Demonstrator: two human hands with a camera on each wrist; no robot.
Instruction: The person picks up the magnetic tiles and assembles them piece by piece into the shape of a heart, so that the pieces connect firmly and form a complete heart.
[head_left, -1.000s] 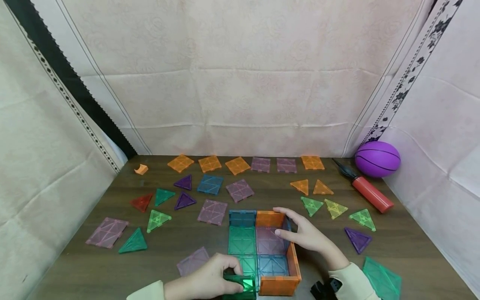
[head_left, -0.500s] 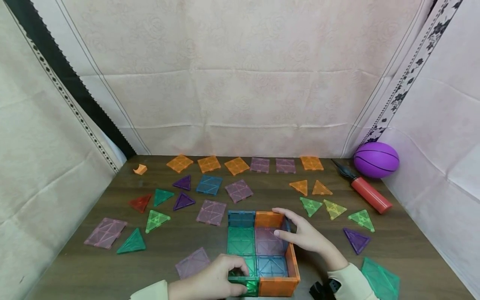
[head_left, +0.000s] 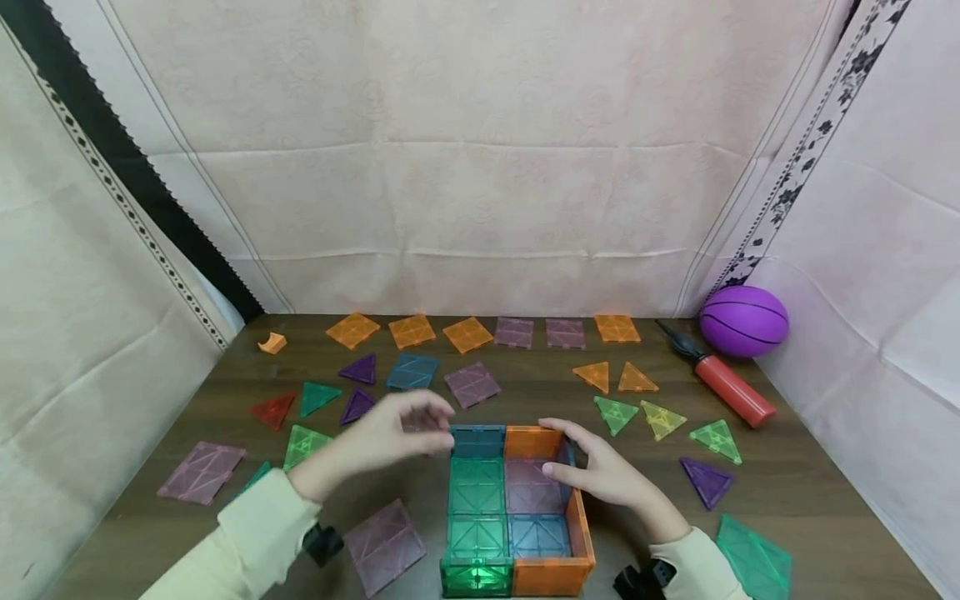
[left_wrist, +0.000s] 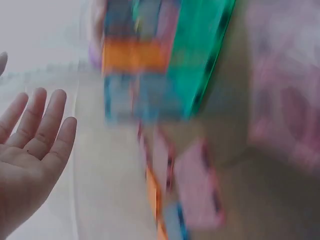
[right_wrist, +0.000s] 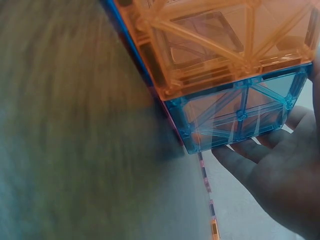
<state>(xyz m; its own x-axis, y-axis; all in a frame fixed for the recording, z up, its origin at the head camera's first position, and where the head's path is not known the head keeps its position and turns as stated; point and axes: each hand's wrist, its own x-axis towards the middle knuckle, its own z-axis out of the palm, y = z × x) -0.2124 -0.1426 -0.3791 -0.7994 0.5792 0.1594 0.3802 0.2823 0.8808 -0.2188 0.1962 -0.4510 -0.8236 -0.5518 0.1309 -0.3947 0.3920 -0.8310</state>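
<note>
A: What is the biggest thing here?

B: The one desk [head_left: 536, 393], dark and wood-grained. At its front middle stands a single box [head_left: 553, 577] of see-through tiles

A: Which way does it face?

B: Its open top faces up, and its sides run roughly front to back and left to right. The floor is two tiles by two, so neither axis is clearly the longer

A: What makes it up?

B: Four floor tiles [head_left: 477, 487]: two green at left, a pink and a blue at right. Six wall tiles [head_left: 477, 442] can be made out: three orange, two blue, one green

A: And the hands?

B: Two. The right hand [head_left: 603, 473] grips the box at its back right corner, thumb inside above the pink tile. The left hand [head_left: 390, 435] is released and holds nothing, beside the blue back wall; whether its thumb touches there cannot be told

A: The rest, by size?

B: One large green tile [head_left: 753, 560] near the right sleeve [head_left: 693, 567], one red cylinder [head_left: 735, 388], one purple ball [head_left: 744, 321]. Then loose squares [head_left: 472, 384]: four orange, one blue, at least five pink. Then triangles [head_left: 707, 482]: three purple, three light green, two teal, two orange, one yellow, one red. Smallest, one orange scrap [head_left: 272, 342] at the back left
</note>
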